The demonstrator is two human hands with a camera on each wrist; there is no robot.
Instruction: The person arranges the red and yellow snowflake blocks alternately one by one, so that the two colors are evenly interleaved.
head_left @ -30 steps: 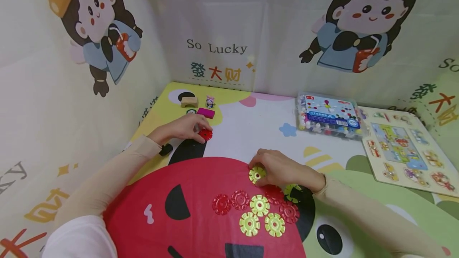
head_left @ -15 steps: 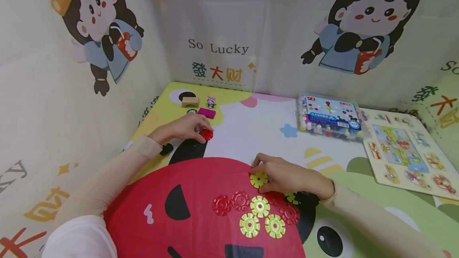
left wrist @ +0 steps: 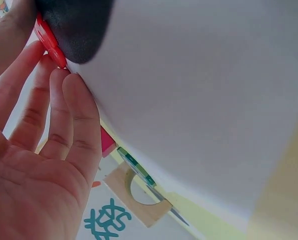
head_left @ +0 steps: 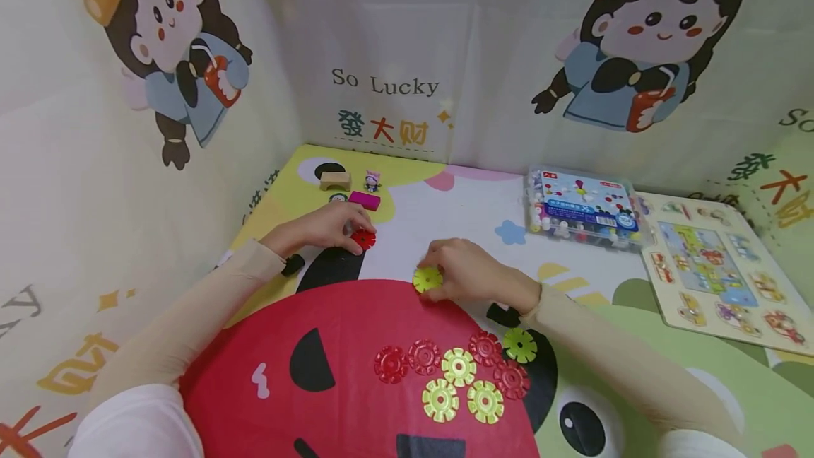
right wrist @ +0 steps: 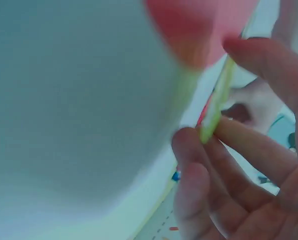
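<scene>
My left hand [head_left: 327, 226] pinches a notched red plastic disc [head_left: 365, 239] close over the table, left of centre in the head view. The same red disc [left wrist: 50, 40] shows edge-on between thumb and fingertips in the left wrist view. Between the thumb and fingers of my right hand [head_left: 473, 276] is a yellow-green notched disc [head_left: 427, 279], held at the top edge of the printed red shape. Seen from the right wrist, the yellow-green disc [right wrist: 219, 105] is tilted and blurred. Several loose discs, red [head_left: 391, 365] and yellow [head_left: 440, 401], lie nearer the person.
Beyond my left hand stand a wooden arch block [head_left: 335, 180], a magenta block [head_left: 364, 201] and a small figure [head_left: 372, 180]. A clear plastic box [head_left: 585, 207] of small parts and a wooden puzzle board [head_left: 731, 260] lie at the right. Printed cloth walls surround the table.
My right hand has moved left and away from the person with the yellow-green disc, uncovering red and yellow-green discs behind it. My left hand stays in place with the red disc.
</scene>
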